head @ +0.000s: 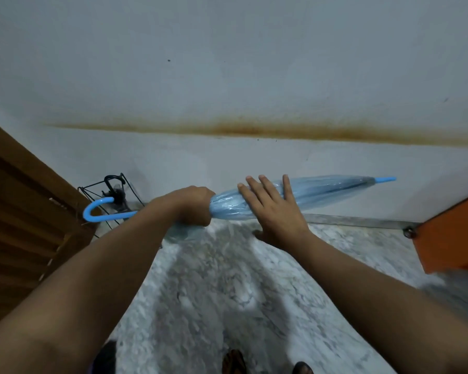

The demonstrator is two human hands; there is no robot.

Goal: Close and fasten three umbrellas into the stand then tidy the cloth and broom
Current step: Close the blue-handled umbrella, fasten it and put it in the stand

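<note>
A folded clear-blue umbrella lies roughly level in front of me, its blue hook handle at the left and its blue tip at the right. My left hand grips it in a fist where the canopy meets the shaft. My right hand lies over the gathered canopy with straight, spread fingers and the thumb under it. Behind the handle, a black wire umbrella stand stands on the floor by the wall with a black-handled umbrella in it.
A brown slatted wooden door fills the left side. An orange panel juts in at the right. A stained white wall runs close ahead above a marbled grey floor. My feet show at the bottom edge.
</note>
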